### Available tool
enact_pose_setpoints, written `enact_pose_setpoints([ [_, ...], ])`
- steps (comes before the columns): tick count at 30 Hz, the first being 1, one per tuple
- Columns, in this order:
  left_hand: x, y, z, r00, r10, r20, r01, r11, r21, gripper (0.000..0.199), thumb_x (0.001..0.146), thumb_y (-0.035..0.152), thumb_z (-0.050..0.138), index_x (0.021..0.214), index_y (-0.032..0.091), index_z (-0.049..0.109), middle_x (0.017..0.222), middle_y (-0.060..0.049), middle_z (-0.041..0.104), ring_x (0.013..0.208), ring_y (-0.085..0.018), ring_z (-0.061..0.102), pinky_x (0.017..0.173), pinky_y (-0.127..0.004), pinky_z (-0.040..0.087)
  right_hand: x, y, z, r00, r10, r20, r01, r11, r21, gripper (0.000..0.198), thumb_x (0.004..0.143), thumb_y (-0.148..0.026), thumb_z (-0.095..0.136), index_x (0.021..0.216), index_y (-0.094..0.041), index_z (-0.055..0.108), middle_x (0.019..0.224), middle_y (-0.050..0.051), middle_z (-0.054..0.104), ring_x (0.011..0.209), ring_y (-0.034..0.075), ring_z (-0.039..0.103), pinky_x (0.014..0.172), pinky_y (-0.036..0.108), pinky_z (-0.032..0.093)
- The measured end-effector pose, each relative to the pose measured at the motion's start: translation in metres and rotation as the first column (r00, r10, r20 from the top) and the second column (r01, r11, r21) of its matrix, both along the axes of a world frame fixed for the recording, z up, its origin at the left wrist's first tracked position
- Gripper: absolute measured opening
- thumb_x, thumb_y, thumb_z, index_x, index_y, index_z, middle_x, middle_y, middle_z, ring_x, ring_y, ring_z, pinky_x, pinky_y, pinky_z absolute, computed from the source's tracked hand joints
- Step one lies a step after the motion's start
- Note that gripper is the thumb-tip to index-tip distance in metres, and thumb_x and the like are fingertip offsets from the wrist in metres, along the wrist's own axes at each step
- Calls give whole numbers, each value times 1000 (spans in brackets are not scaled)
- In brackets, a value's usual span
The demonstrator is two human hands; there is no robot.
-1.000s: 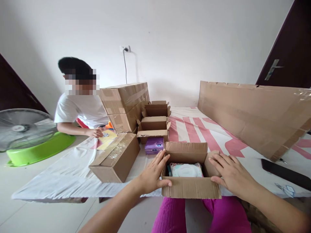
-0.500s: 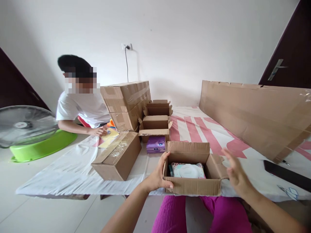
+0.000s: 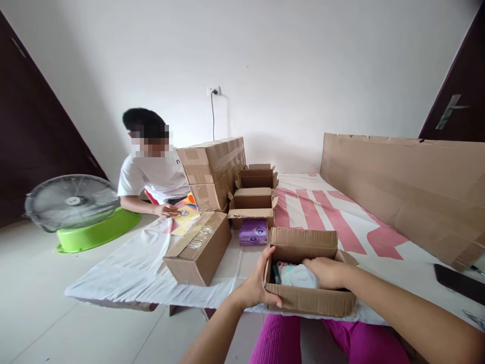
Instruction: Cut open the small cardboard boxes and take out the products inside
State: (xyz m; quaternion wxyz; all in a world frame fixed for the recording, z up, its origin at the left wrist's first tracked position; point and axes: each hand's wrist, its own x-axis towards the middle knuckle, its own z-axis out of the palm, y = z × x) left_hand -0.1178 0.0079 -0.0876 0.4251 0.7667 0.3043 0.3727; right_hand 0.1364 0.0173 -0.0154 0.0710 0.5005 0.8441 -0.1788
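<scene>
Open cardboard box [image 3: 310, 298] is sitting at the near edge of the bench [image 3: 144, 273], lower centre of frame. Left hand [image 3: 255, 288] is gripping its left wall, thumb curled over the front. Right hand [image 3: 328, 272] is reaching inside, fingers closing on a soft wipes pack [image 3: 297, 275]. Pack looks light, squashy, slippery wrap: best pinched by its sides. Box is thin, flexing; hold at corners.

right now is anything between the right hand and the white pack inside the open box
Nothing visible. The right hand is already down inside the open cardboard box, resting on the white pack; the left hand grips the box's near-left corner.
</scene>
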Motion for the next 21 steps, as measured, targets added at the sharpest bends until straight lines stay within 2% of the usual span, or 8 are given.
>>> enact_pose_setpoints([
  [3,2,-2,-2,999,41,29,-42,998,39,127,53,72,79,151,20,17,158,-19,18,148,-39,17,122,-53,11,1,-8,9,1000,-13,-24,15,995,103,38,66,-26,70,103,-17,65,99,15,74,94,36,70,74,38,47],
  [6,-3,-5,4,998,60,23,-61,997,54,123,55,71,79,151,19,20,156,-18,23,146,-38,22,121,-53,14,0,-19,26,995,-64,-80,79,975,206,47,62,-35,74,106,-22,63,100,11,74,92,34,69,72,37,46],
  [9,-23,-8,18,997,78,0,-78,996,38,123,54,71,80,151,20,22,157,-18,26,146,-38,25,121,-53,16,4,-31,48,944,-107,-311,189,951,246,55,57,-33,76,110,-27,62,100,4,73,87,28,68,68,32,47],
  [11,-45,-12,29,995,99,-13,-98,995,9,122,55,71,79,151,21,23,157,-17,30,145,-38,28,120,-52,20,12,-39,64,828,-67,-557,228,947,225,56,59,-29,74,113,-25,61,100,3,72,85,23,67,68,29,49],
  [14,-84,-15,36,976,209,-53,-209,978,17,117,57,69,79,151,23,25,158,-13,32,146,-37,27,121,-50,20,35,-46,80,557,-17,-831,330,922,203,60,67,-33,72,123,-21,55,108,6,69,93,22,65,73,28,52],
  [17,-111,-16,27,900,428,-78,-420,902,97,106,67,59,78,152,25,24,161,-9,25,149,-35,18,122,-51,15,58,-49,77,366,-8,-931,512,837,194,59,72,-42,70,124,-22,53,112,7,66,97,23,64,76,29,54],
  [19,-116,-15,16,822,562,-92,-543,823,168,94,77,48,71,153,26,20,163,-8,21,150,-33,15,122,-52,15,67,-48,61,357,-48,-933,599,778,190,56,73,-44,68,123,-23,52,109,6,66,94,23,65,75,29,54],
  [21,-110,-17,4,724,682,-106,-630,716,300,81,84,32,61,154,27,19,163,-9,22,150,-31,18,121,-54,19,71,-47,32,430,-128,-894,646,735,206,55,73,-43,67,122,-24,52,107,6,66,92,24,65,74,31,55],
])
